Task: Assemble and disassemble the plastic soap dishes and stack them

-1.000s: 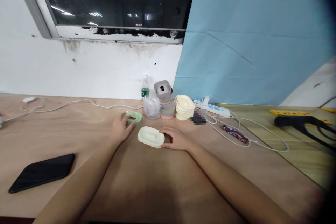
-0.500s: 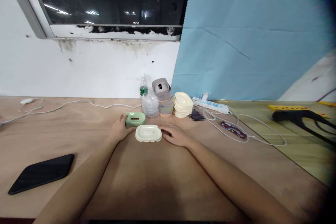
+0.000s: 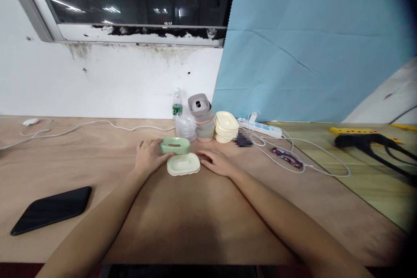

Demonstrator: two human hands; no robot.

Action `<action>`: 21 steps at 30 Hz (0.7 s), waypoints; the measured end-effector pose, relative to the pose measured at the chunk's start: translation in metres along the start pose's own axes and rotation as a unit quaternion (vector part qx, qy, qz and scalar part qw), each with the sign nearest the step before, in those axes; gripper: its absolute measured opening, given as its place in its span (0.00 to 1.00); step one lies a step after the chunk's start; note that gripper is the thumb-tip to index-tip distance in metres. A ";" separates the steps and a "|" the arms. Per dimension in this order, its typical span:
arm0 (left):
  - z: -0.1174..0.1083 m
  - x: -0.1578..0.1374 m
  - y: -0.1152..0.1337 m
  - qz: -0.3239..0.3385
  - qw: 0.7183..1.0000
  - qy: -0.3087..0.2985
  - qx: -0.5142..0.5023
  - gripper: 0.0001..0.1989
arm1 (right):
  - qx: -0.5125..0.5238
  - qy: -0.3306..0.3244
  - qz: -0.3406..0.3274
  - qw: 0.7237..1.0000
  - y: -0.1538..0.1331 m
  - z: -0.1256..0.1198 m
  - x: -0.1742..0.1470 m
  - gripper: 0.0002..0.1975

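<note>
My left hand (image 3: 149, 155) grips the left end of a light green soap dish (image 3: 179, 145), its fingers along the back edge and the thumb reaching across the front. The dish has a slot in its middle and sits just behind a cream, rounded rectangular soap dish (image 3: 183, 163) on the table. Close to the cream dish's right edge rests my right hand (image 3: 216, 161), fingers loosely bent and apart from the thumb, holding nothing. Whether a fingertip touches that edge, I cannot tell.
Behind the dishes stand clear plastic pieces (image 3: 185, 127), a grey and peach stack (image 3: 204, 124), a cream stack (image 3: 226, 127) and a bottle (image 3: 177, 105). A phone (image 3: 52, 209) lies at left. At right are a power strip (image 3: 262, 128), cables and a patterned maroon item (image 3: 287, 157).
The green dish has moved right behind the cream dish with my left hand on it, and its front side shows more. The cream dish has turned slightly; my right hand stays near it.
</note>
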State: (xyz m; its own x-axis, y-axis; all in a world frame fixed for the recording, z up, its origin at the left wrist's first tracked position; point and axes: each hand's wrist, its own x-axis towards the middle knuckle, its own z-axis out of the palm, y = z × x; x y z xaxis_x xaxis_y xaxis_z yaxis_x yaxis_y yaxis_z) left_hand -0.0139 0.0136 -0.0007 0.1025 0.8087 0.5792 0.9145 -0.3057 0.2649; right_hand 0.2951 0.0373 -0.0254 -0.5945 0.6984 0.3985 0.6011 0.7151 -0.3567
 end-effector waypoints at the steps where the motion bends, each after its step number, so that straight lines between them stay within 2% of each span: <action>1: -0.001 -0.001 0.004 0.026 1.000 -0.014 0.006 0.34 | 0.003 0.000 0.003 1.000 -0.001 -0.001 0.000 0.22; 6: 0.007 -0.004 0.014 0.131 0.986 -0.100 -0.015 0.35 | 0.026 -0.009 -0.019 0.999 -0.009 -0.007 0.001 0.26; 10: 0.019 -0.008 0.009 0.163 0.963 -0.196 -0.090 0.45 | 0.034 -0.019 -0.051 0.998 -0.012 -0.007 0.002 0.29; 12: 0.023 -0.010 0.006 0.173 0.950 -0.229 -0.120 0.45 | 0.033 -0.021 -0.061 0.997 -0.012 -0.005 0.002 0.29; 18: 0.020 -0.011 0.009 0.188 0.944 -0.221 -0.157 0.43 | 0.025 -0.005 -0.058 0.998 -0.009 -0.001 0.001 0.27; 21: 0.016 -0.009 0.012 0.200 0.948 -0.192 -0.158 0.42 | 0.022 0.043 -0.069 0.996 -0.010 -0.002 0.000 0.25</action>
State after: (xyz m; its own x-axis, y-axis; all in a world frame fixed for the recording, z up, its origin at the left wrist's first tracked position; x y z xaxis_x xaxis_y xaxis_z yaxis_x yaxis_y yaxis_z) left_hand 0.0021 0.0107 -0.0153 0.6070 0.7003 0.3757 0.6151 -0.7133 0.3360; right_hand 0.2907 0.0301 -0.0202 -0.6203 0.5894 0.5175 0.4910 0.8063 -0.3298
